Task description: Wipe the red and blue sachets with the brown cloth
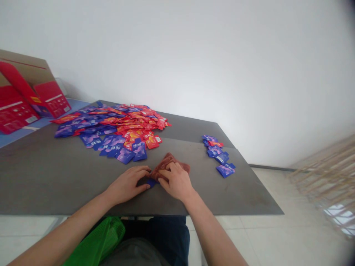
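Note:
My right hand (176, 180) is closed on a folded brown cloth (169, 159), pressing it down near the table's front edge. Under the cloth, a blue packet (151, 182) shows only a small part. My left hand (129, 184) has its thumb and fingers at the left side of that packet, pinching or pinning it; the rest is hidden by the cloth and fingers. Just beyond my hands, several blue packets (139, 150) lie overlapping at the near edge of a large heap of red and blue packets (133, 120).
Blue packets, with a bit of red among them, form a loose row (222, 158) on the right of the grey table (194, 195). Red cartons (52, 99) stand at the left on a blue surface. Green mesh (97, 240) hangs below the front edge. Wooden slats (327, 177) are at far right.

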Demonstrator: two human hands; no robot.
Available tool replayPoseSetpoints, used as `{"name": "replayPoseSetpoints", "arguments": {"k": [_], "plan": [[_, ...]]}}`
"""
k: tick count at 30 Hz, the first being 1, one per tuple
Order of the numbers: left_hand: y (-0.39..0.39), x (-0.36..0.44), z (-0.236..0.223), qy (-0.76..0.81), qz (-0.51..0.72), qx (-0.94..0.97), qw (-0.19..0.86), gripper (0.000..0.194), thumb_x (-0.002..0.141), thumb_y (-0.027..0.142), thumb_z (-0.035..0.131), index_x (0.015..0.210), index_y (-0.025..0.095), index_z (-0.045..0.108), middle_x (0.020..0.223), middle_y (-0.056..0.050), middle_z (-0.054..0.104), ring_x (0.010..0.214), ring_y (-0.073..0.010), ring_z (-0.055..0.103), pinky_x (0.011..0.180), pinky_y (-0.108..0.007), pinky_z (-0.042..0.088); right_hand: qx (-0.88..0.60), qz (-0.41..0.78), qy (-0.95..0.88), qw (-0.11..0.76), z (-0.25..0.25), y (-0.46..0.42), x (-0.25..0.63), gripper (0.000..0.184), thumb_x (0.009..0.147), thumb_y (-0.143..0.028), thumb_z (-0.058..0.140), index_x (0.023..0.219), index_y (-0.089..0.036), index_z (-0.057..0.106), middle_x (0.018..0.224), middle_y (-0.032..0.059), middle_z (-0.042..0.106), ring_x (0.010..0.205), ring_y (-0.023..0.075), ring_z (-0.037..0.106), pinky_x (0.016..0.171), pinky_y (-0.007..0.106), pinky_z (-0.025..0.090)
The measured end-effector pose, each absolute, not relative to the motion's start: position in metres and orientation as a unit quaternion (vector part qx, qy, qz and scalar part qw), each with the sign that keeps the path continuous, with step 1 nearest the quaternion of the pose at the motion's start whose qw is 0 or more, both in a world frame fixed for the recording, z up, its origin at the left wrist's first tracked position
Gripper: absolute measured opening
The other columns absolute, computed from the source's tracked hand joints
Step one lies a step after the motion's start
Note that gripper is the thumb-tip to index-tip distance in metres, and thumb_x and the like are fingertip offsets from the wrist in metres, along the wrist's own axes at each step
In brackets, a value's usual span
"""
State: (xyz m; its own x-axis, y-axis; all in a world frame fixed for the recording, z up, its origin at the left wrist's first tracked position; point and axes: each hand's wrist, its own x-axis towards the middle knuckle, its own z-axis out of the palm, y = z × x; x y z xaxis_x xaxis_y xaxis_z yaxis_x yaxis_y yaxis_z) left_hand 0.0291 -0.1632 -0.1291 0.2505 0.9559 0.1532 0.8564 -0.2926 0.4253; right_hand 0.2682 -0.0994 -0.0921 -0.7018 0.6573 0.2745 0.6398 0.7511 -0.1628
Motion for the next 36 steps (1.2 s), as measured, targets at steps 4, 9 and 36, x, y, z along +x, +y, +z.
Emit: {"name": "replayPoseSetpoints", "arguments": {"k": [4, 9, 36], "plan": [[-0.163, 0.030, -0.124, 0.592, 0.184, 0.773, 0.134, 0.033, 0.090, 0.044, 0.069, 0.119, 0.027, 0.070, 0.147, -0.007, 0.063, 0.137, -0.0304, 0.056, 0.119, -0.048, 0.041, -0.383, 0.040, -0.907, 0.172, -0.099, -0.101, 0.264, 0.024, 0.100, -0.043, 0.061, 0.113, -0.033, 0.077, 0.106, 0.0044, 0.064, 0.106, 0.0236, 0.055, 0.094, 0.036, 0.044], [-0.162, 0.031, -0.120, 0.598, 0.183, 0.767, 0.145, 0.033, 0.090, 0.048, 0.068, 0.115, 0.026, 0.071, 0.145, -0.007, 0.064, 0.134, -0.0324, 0.058, 0.117, -0.049, 0.042, -0.420, 0.040, -0.890, 0.175, -0.102, -0.106, 0.255, 0.023, 0.100, -0.044, 0.060, 0.110, -0.032, 0.077, 0.108, 0.0051, 0.065, 0.106, 0.0239, 0.056, 0.093, 0.037, 0.046], [-0.150, 0.041, -0.135, 0.568, 0.237, 0.781, 0.110, 0.011, 0.093, 0.033, 0.063, 0.086, 0.025, 0.065, 0.133, -0.007, 0.067, 0.123, -0.0294, 0.062, 0.108, -0.047, 0.048, -0.418, 0.011, -0.900, 0.123, -0.078, -0.085, 0.246, 0.025, 0.104, -0.038, 0.051, 0.109, -0.031, 0.074, 0.115, 0.0048, 0.067, 0.113, 0.0212, 0.059, 0.089, 0.030, 0.048]]}}
